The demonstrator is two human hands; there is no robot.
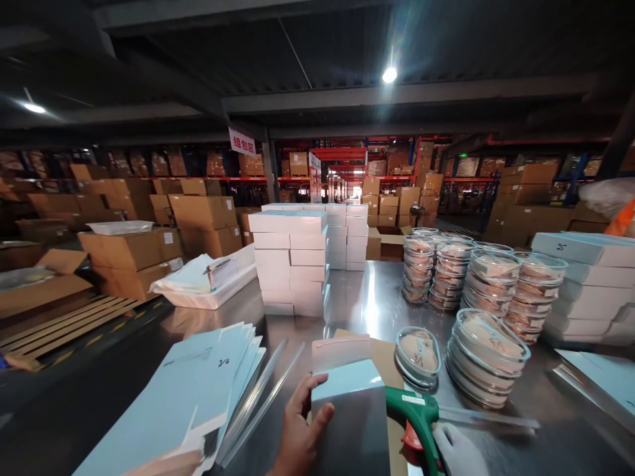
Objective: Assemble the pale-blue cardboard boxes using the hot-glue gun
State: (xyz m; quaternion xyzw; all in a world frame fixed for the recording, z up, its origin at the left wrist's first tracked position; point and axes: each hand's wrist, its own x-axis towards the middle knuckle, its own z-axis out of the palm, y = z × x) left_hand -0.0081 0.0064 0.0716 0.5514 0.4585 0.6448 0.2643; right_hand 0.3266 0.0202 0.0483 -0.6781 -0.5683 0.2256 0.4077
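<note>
My left hand (300, 430) grips the left side of a pale blue box (350, 403) standing on the steel table (357, 297), its flap open at the top. My right hand (459, 453), in a white glove, holds a green glue gun (417, 416) just right of the box, nozzle pointing right. A single clear oval container (417, 356) lies behind the gun.
A fan of flat blue box blanks (193, 390) lies at my left. Stacks of white boxes (292, 264) stand mid-table, stacks of clear oval containers (486, 284) at the right, more boxes (590, 284) far right. A white tray (208, 284) and cardboard cartons (129, 258) are on the left.
</note>
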